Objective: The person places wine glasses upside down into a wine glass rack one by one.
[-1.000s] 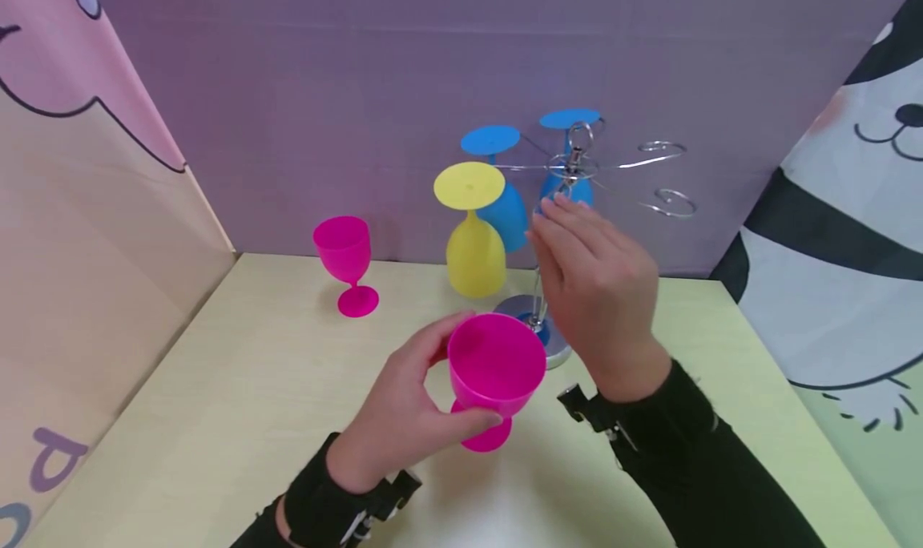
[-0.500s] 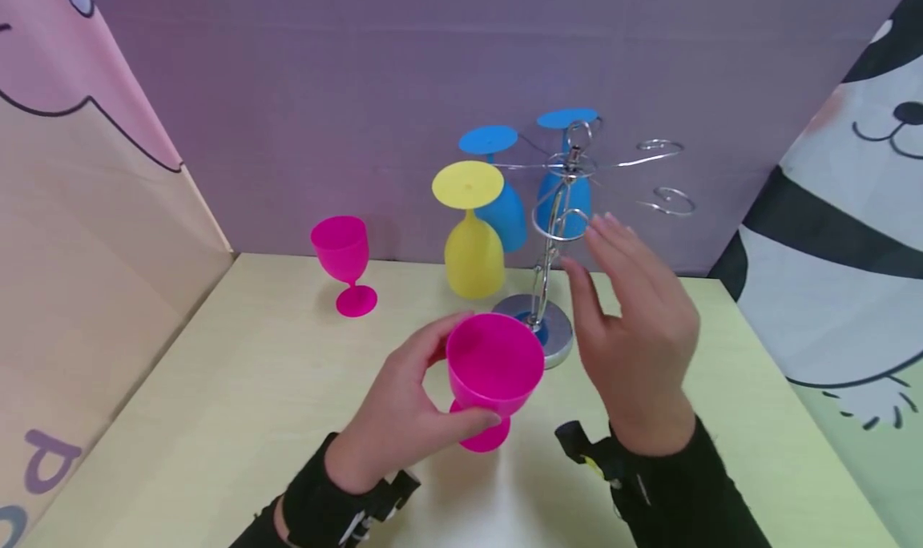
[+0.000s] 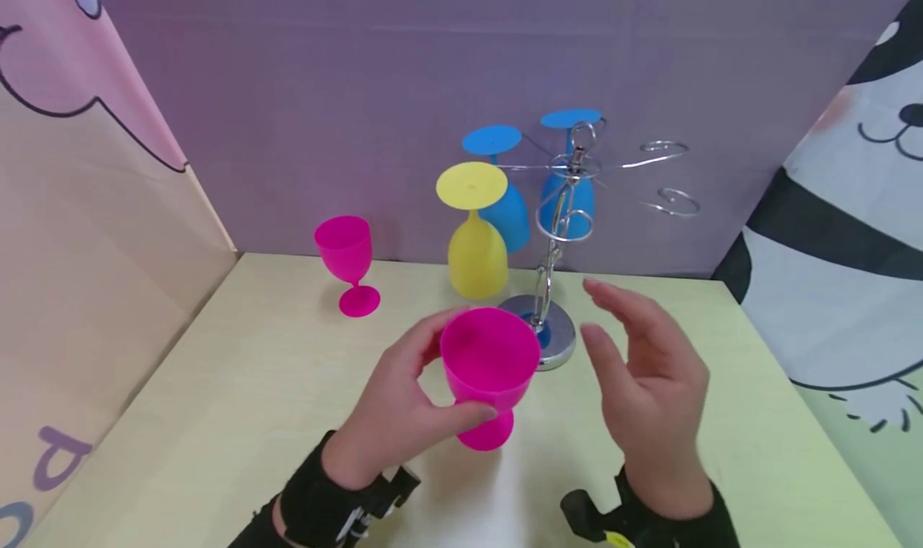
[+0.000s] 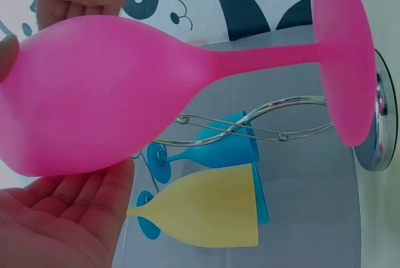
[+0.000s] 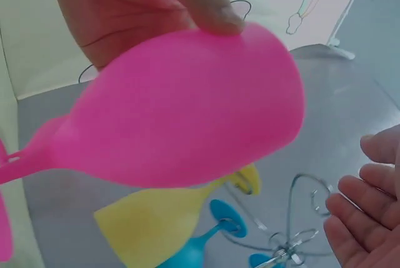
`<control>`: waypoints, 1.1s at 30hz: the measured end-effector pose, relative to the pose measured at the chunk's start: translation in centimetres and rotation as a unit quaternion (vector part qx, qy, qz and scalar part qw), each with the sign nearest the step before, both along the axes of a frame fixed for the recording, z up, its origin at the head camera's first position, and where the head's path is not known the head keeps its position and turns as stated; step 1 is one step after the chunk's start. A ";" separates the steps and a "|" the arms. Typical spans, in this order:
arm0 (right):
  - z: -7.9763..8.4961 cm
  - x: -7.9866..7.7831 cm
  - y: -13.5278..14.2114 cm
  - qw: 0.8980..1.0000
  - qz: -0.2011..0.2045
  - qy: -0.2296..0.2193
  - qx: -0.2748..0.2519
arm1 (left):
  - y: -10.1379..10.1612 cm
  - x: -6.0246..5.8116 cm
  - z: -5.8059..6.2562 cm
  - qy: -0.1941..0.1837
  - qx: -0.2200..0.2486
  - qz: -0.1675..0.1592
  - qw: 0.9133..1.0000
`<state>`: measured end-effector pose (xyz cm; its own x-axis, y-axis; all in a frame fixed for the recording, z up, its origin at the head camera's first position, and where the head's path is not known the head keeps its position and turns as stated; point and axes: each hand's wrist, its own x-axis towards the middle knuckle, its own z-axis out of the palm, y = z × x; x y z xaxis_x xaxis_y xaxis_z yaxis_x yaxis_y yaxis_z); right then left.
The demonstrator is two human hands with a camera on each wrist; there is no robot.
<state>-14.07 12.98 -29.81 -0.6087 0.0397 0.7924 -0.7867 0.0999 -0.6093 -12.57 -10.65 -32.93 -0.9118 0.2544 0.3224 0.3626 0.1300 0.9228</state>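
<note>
My left hand grips a pink plastic goblet upright by its bowl, the thumb across the near side. In the left wrist view the goblet's stem and round foot show fully. My right hand is to the right of the goblet, fingers and thumb apart, holding nothing. Behind the goblet stands a chrome glass rack with curled wire arms. On its arms hang a yellow goblet and two blue goblets, all upside down. The rack's front and right-hand loops hold nothing.
A second pink goblet stands upright at the table's back left. The pale table ends at a purple-grey backdrop. Printed cloths with cartoon animals hang at both sides.
My right hand has drawn back from the rack's front loop, moving right and down toward me, and its fingers have spread. The left hand and its goblet have hardly moved.
</note>
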 end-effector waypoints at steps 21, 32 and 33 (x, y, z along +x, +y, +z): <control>-2.8 -1.8 0.9 0.969 0.032 -0.244 -0.013 | -0.9 0.2 0.7 -0.055 0.124 -0.014 0.991; -4.6 -3.1 0.7 0.957 0.138 -0.243 -0.074 | -1.3 0.6 0.9 -0.096 0.223 -0.040 0.969; -4.7 -3.1 0.6 0.957 0.133 -0.247 -0.072 | -1.3 0.6 0.9 -0.093 0.230 -0.036 0.968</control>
